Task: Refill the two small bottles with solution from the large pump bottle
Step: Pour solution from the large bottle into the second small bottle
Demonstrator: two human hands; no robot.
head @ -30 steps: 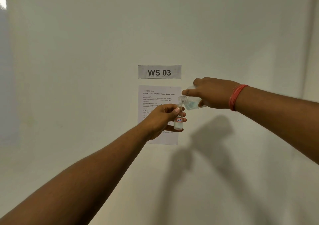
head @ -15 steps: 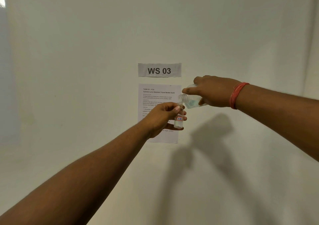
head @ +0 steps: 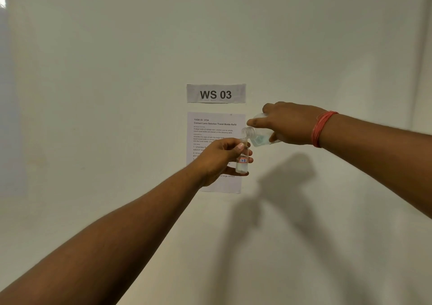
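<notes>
Almost nothing has moved since the earlier frames: both arms sit where they were, and the whole scene slid up only slightly in frame. Your left hand (head: 221, 157), centre of frame, has fingers and thumb curled round a small vial (head: 242, 158), upright, red-edged label reading "7B". Your right hand (head: 284, 123), just right of centre, grips the large bottle (head: 258, 137) from above, tipped toward the left, its open threaded neck right over the vial's mouth, touching or nearly so. No pump head on it. Bluish solution pools in the bottle's lower side. Vial shows a little liquid at the bottom; level above that is hard to read.

Progress, judged: first small bottle is mid-fill, far from full. Second small bottle isn't in view, so can't tell whether it's been filled. Caps not visible either. Left to do: finish this pour, cap up, settle the other bottle. Behind your hands, the "WS 03" sign (head: 216, 93) and a task sheet (head: 215, 127).
</notes>
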